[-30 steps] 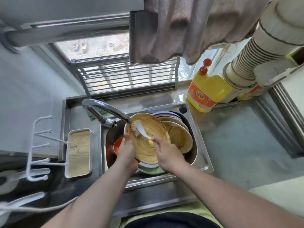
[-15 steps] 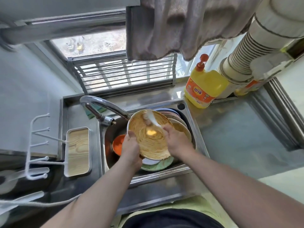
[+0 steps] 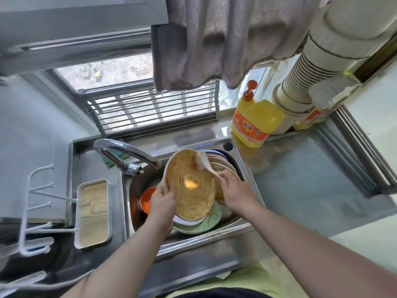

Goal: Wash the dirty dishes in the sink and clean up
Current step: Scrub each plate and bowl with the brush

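Head view looks down on my two bare arms reaching into the sink (image 3: 247, 224). My left hand (image 3: 162, 203) grips the left rim of a plate (image 3: 190, 186), fingers curled round its edge, thumb on the greasy face. That plate is tilted up over the basin, its orange-brown smeared face turned toward me, with a bright glint near its middle. My right hand (image 3: 233, 191) holds the white handle of a brush (image 3: 202, 162), fingers wrapped round it; the brush head lies against the plate's upper right part, just inside the rim.

Under the tilted plate sits a white dish, and below that a pale green plate (image 3: 211, 221), both smeared. Behind my right hand more dirty plates (image 3: 223, 166) are stacked against the far right of the basin. An orange bowl (image 3: 146, 200) lies in the basin just left of my left hand. The tap (image 3: 126, 151) curves from the left, its spout ending close beside the plate's upper left rim; whether water runs I cannot tell.

On the steel table (image 3: 300, 179) right of the sink, at the back, stands a yellow soap bottle (image 3: 254, 123) with a red pump, touching a ribbed white duct (image 3: 300, 87). Left of the sink hangs a small wood-bottomed tray (image 3: 93, 214). A grey cloth (image 3: 214, 39) hangs above, before the window.
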A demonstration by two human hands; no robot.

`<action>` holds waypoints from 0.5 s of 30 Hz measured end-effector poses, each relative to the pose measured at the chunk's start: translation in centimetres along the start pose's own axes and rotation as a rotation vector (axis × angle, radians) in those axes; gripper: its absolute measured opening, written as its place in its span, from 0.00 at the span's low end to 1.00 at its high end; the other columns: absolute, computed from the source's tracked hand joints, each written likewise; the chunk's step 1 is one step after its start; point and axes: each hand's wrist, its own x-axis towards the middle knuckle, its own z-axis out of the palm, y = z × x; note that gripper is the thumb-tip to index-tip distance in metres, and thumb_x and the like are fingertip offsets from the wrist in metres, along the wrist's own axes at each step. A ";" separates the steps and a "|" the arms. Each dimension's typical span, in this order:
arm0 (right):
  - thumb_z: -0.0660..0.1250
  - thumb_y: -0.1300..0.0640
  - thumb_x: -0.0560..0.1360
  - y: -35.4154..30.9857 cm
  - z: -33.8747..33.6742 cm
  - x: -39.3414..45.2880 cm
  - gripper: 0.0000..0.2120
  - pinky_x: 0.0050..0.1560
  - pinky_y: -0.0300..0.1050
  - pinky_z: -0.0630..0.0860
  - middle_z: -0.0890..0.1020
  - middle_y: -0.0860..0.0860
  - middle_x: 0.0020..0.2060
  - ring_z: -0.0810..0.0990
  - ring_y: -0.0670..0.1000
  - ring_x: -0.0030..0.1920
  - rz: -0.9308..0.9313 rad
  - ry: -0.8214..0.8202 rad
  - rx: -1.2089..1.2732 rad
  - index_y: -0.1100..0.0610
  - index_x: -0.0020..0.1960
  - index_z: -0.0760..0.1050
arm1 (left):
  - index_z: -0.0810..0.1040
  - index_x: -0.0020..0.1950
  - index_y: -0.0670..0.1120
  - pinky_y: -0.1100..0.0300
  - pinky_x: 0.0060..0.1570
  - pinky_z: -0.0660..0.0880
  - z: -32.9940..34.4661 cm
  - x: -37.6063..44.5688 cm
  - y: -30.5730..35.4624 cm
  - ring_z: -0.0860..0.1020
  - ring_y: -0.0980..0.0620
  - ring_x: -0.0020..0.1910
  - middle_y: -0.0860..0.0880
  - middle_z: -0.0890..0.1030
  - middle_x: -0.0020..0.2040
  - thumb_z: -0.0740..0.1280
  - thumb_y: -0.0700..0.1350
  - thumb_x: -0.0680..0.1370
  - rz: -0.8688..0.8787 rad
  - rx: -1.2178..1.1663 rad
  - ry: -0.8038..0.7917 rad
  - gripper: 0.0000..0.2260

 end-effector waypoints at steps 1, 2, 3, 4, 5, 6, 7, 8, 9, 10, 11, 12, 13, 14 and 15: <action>0.53 0.48 0.86 1.6 -0.4 -0.3 0.12 0.51 0.50 0.77 0.83 0.50 0.53 0.81 0.56 0.52 0.038 0.003 0.037 0.41 0.65 0.73 | 0.82 0.62 0.56 0.52 0.55 0.82 -0.4 0.3 0.2 0.84 0.49 0.59 0.53 0.87 0.56 0.68 0.42 0.84 0.049 0.080 -0.039 0.11; 0.54 0.49 0.86 3.2 -0.7 -0.9 0.12 0.48 0.46 0.78 0.83 0.48 0.51 0.81 0.52 0.50 0.080 -0.010 0.128 0.43 0.63 0.74 | 0.83 0.63 0.58 0.57 0.53 0.81 -0.8 0.9 0.2 0.84 0.54 0.58 0.56 0.87 0.56 0.70 0.38 0.82 0.099 0.168 -0.084 0.17; 0.55 0.50 0.87 4.7 -0.9 -1.8 0.11 0.38 0.40 0.76 0.81 0.47 0.46 0.79 0.49 0.42 0.142 -0.042 0.244 0.46 0.61 0.75 | 0.82 0.66 0.59 0.64 0.53 0.79 -1.1 1.3 0.4 0.83 0.58 0.57 0.59 0.86 0.55 0.72 0.35 0.80 0.145 0.275 -0.107 0.21; 0.56 0.50 0.87 6.0 -0.9 -2.7 0.11 0.27 0.38 0.69 0.77 0.47 0.38 0.74 0.46 0.32 0.236 -0.095 0.363 0.47 0.60 0.76 | 0.81 0.66 0.60 0.71 0.53 0.76 -1.2 1.9 0.5 0.82 0.62 0.56 0.63 0.85 0.53 0.71 0.33 0.79 0.186 0.413 -0.124 0.24; 0.55 0.50 0.87 7.0 -0.8 -3.8 0.11 0.23 0.38 0.60 0.72 0.48 0.32 0.67 0.46 0.25 0.340 -0.145 0.466 0.46 0.59 0.76 | 0.83 0.63 0.61 0.75 0.51 0.72 -1.0 2.1 0.7 0.81 0.63 0.56 0.67 0.84 0.49 0.69 0.31 0.79 0.236 0.553 -0.129 0.25; 0.54 0.49 0.87 7.8 -0.8 -4.8 0.11 0.24 0.36 0.55 0.68 0.48 0.29 0.62 0.46 0.22 0.416 -0.179 0.531 0.45 0.59 0.75 | 0.84 0.57 0.63 0.77 0.50 0.69 -0.9 2.9 0.3 0.81 0.62 0.55 0.69 0.82 0.46 0.67 0.29 0.78 0.298 0.676 -0.114 0.26; 0.53 0.49 0.87 8.5 -0.6 -5.6 0.11 0.26 0.35 0.54 0.67 0.49 0.28 0.60 0.47 0.22 0.468 -0.205 0.562 0.44 0.59 0.75 | 0.85 0.52 0.64 0.77 0.49 0.69 -0.4 3.3 0.5 0.80 0.61 0.53 0.69 0.82 0.44 0.66 0.29 0.77 0.372 0.776 -0.128 0.27; 0.53 0.49 0.87 9.0 -0.5 -6.1 0.11 0.27 0.34 0.54 0.66 0.49 0.27 0.59 0.47 0.21 0.502 -0.216 0.581 0.45 0.59 0.74 | 0.86 0.49 0.63 0.76 0.48 0.68 0.2 3.8 0.2 0.79 0.61 0.51 0.68 0.82 0.44 0.66 0.30 0.76 0.428 0.858 -0.148 0.26; 0.53 0.50 0.87 9.4 -0.3 -6.5 0.11 0.28 0.34 0.54 0.66 0.50 0.27 0.58 0.48 0.21 0.521 -0.221 0.591 0.46 0.59 0.74 | 0.88 0.50 0.60 0.76 0.49 0.68 0.9 4.2 0.0 0.78 0.62 0.49 0.66 0.82 0.45 0.67 0.30 0.75 0.486 0.909 -0.165 0.23; 0.53 0.51 0.87 9.8 -0.2 -6.8 0.11 0.28 0.34 0.54 0.66 0.51 0.26 0.59 0.48 0.21 0.529 -0.219 0.597 0.47 0.59 0.74 | 0.88 0.51 0.58 0.76 0.50 0.67 1.5 5.0 -0.6 0.77 0.62 0.48 0.64 0.82 0.47 0.67 0.32 0.75 0.516 0.959 -0.175 0.21; 0.53 0.51 0.87 10.0 -0.1 -6.9 0.10 0.28 0.34 0.54 0.66 0.51 0.26 0.59 0.48 0.21 0.535 -0.215 0.595 0.48 0.59 0.74 | 0.88 0.51 0.58 0.74 0.51 0.69 2.2 5.4 -0.9 0.77 0.61 0.48 0.62 0.82 0.47 0.68 0.34 0.75 0.557 0.983 -0.195 0.20; 0.54 0.52 0.87 10.1 -0.2 -7.0 0.10 0.26 0.34 0.55 0.66 0.52 0.25 0.60 0.48 0.20 0.537 -0.216 0.584 0.49 0.59 0.74 | 0.88 0.51 0.59 0.69 0.52 0.72 3.0 6.2 -1.7 0.78 0.59 0.48 0.60 0.83 0.48 0.68 0.36 0.74 0.556 0.982 -0.210 0.18; 0.55 0.53 0.87 10.3 -0.1 -7.0 0.09 0.24 0.34 0.56 0.66 0.53 0.25 0.60 0.48 0.20 0.533 -0.218 0.567 0.51 0.60 0.74 | 0.87 0.49 0.59 0.64 0.52 0.75 3.6 6.8 -2.3 0.79 0.57 0.48 0.58 0.83 0.47 0.70 0.38 0.73 0.576 0.985 -0.224 0.16; 0.56 0.55 0.87 10.5 -0.1 -7.0 0.09 0.23 0.34 0.56 0.66 0.53 0.24 0.60 0.48 0.19 0.524 -0.219 0.558 0.52 0.60 0.74 | 0.87 0.47 0.57 0.61 0.52 0.75 4.2 7.7 -3.0 0.80 0.55 0.49 0.55 0.84 0.46 0.73 0.37 0.72 0.543 0.989 -0.246 0.14; 0.56 0.56 0.87 10.5 0.0 -7.0 0.08 0.21 0.34 0.56 0.66 0.52 0.22 0.61 0.48 0.18 0.512 -0.218 0.558 0.54 0.60 0.74 | 0.88 0.46 0.55 0.61 0.54 0.74 4.7 8.6 -3.8 0.79 0.53 0.50 0.53 0.84 0.47 0.75 0.35 0.70 0.548 1.013 -0.264 0.14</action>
